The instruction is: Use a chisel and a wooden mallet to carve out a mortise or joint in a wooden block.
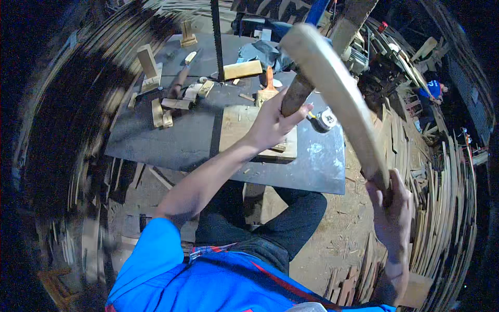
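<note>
My left hand (pixel 271 125) is closed around a dark brown wooden stick (pixel 298 95), above a flat wooden board (pixel 236 127) on the dark table. In my right hand (pixel 392 208), at the right, is the lower end of a long, pale curved wooden piece (pixel 340 86), its far end smeared by motion. This piece passes in front of the stick's upper part; I cannot tell whether the two touch. A brush (pixel 267 91) with an orange handle lies just beyond my left hand. A tape measure (pixel 325 120) sits to its right.
On the dark table (pixel 171 148) are wood offcuts (pixel 157 113), a pale wooden block (pixel 243 69) and an upright saw blade (pixel 217 44). Stacked wood strips (pixel 442 203) line the right side. Another person (pixel 432 90) in blue is at the far right.
</note>
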